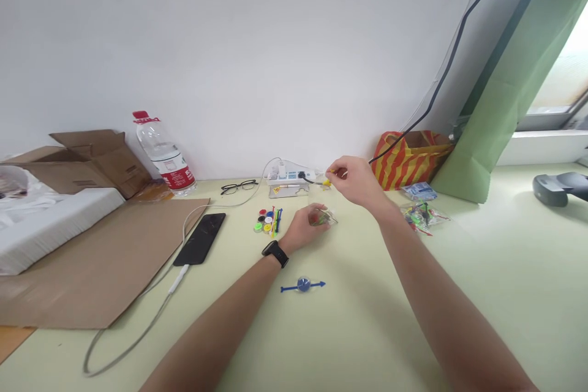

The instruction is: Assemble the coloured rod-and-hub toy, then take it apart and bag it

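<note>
The person's left hand [305, 228], a black watch [275, 253] at its wrist, rests on the pale green table [367, 331] with its fingers curled around a small clear pouch [324, 218]. It presses the pouch to the surface, so the thin plastic stays put and lies open to the other hand. Just above and behind it the right hand [356, 182] hangs off the table, thumb and forefinger pinched on a tiny yellow piece [327, 183], a fingertip grip that suits so small a part; the other fingers are loosely folded. The yellow piece looks like a short plastic peg, though it is too small to tell its shape for sure. The pouch is transparent and crumpled, with red and green bits inside. Just left of the pouch lie loose coloured pieces [267, 221], within easy reach, and a blue assembled piece [303, 285] sits apart, nearer the person. A second packet [420, 215] lies to the right.
</note>
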`<act>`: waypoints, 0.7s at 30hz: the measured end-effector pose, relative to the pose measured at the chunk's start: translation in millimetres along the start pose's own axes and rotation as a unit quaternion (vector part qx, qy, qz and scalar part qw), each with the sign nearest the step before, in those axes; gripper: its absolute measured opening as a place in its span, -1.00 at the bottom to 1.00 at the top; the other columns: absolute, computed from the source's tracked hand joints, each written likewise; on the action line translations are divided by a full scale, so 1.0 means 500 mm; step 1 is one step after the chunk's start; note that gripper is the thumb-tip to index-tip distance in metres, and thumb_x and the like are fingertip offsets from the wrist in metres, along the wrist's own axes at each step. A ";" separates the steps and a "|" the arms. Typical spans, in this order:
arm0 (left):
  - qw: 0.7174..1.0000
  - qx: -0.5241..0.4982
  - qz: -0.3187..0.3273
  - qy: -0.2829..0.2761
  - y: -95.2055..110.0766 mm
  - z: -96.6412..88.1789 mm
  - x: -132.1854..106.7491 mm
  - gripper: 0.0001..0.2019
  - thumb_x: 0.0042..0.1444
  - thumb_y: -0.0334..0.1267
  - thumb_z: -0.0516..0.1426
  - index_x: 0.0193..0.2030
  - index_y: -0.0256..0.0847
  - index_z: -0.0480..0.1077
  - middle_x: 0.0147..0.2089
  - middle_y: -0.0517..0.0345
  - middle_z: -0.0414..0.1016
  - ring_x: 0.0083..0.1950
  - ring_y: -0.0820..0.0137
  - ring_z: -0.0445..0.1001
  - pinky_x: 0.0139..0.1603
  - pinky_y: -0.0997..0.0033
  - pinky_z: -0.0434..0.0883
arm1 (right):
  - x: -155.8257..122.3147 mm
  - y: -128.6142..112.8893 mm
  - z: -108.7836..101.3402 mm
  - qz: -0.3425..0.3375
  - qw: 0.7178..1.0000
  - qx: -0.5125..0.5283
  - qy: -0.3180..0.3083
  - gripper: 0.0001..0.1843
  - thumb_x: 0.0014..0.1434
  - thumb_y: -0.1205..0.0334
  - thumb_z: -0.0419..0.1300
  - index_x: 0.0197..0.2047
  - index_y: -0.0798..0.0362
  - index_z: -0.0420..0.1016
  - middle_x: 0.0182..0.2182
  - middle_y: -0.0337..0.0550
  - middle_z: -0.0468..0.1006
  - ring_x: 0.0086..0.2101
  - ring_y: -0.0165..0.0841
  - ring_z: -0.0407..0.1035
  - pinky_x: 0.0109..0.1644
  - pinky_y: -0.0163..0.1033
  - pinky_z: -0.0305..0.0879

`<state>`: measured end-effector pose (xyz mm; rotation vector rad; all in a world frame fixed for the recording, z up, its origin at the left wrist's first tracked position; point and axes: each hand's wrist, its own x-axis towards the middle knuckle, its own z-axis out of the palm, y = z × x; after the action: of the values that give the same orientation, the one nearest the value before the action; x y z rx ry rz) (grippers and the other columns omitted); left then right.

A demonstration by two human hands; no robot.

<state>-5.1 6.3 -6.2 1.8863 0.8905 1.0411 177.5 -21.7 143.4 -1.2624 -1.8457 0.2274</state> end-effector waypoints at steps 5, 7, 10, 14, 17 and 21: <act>1.000 0.023 0.006 0.007 0.004 0.000 0.001 -0.57 0.00 -0.26 0.37 0.04 -0.19 0.50 -0.23 0.09 0.58 -0.31 0.35 0.49 -0.25 0.36 0.43 | -0.006 -0.009 0.033 0.013 0.999 -0.035 -0.011 -0.76 0.20 0.34 0.17 -0.11 0.06 0.62 -0.37 -0.14 0.62 -0.38 -0.34 0.44 -0.22 -0.25 0.31; 1.000 0.026 0.006 0.009 0.006 0.000 0.001 -0.57 0.00 -0.25 0.37 0.04 -0.20 0.49 -0.29 0.12 0.56 -0.33 0.36 0.47 -0.27 0.36 0.42 | -0.009 -0.013 0.043 0.031 0.998 -0.050 -0.025 -0.79 0.19 0.34 0.18 -0.14 0.05 0.61 -0.36 -0.14 0.63 -0.37 -0.33 0.45 -0.21 -0.24 0.31; 0.999 0.029 0.007 0.033 0.008 0.001 0.001 -0.63 -0.03 -0.24 0.38 -0.06 -0.23 0.49 -0.38 0.15 0.49 -0.38 0.36 0.43 -0.33 0.36 0.40 | -0.014 -0.022 0.058 0.066 0.992 -0.093 -0.049 -0.87 0.18 0.31 0.21 -0.27 0.00 0.61 -0.34 -0.13 0.65 -0.32 -0.29 0.47 -0.20 -0.22 0.28; 0.998 0.045 0.015 0.045 0.011 0.001 0.001 -0.76 -0.06 -0.28 0.38 -0.30 -0.23 0.43 -0.42 0.16 0.45 -0.40 0.38 0.38 -0.38 0.38 0.34 | -0.020 -0.030 0.071 0.092 0.980 -0.151 -0.086 -0.89 0.19 0.29 0.21 -0.31 -0.01 0.59 -0.33 -0.09 0.64 -0.31 -0.25 0.47 -0.26 -0.21 0.21; 0.998 0.052 0.012 0.039 0.011 0.000 0.001 -0.74 -0.06 -0.27 0.38 -0.22 -0.22 0.48 -0.39 0.17 0.47 -0.39 0.38 0.38 -0.38 0.39 0.33 | -0.021 -0.027 0.065 0.085 0.975 -0.187 -0.078 -0.85 0.25 0.17 0.20 -0.24 0.00 0.59 -0.28 -0.02 0.65 -0.26 -0.20 0.47 -0.24 -0.19 0.19; 0.999 0.047 -0.003 0.027 0.005 0.000 0.003 -0.56 -0.05 -0.25 0.38 0.01 -0.18 0.49 -0.28 0.14 0.56 -0.31 0.35 0.48 -0.28 0.37 0.40 | -0.019 -0.022 0.039 0.084 0.974 -0.195 -0.077 -0.76 0.30 0.05 0.18 -0.20 -0.01 0.59 -0.22 0.01 0.64 -0.24 -0.19 0.46 -0.23 -0.18 0.17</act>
<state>-3.8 6.5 -3.5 1.9398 0.9909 1.0687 157.1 -28.9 132.8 -1.7153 -1.9788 0.0541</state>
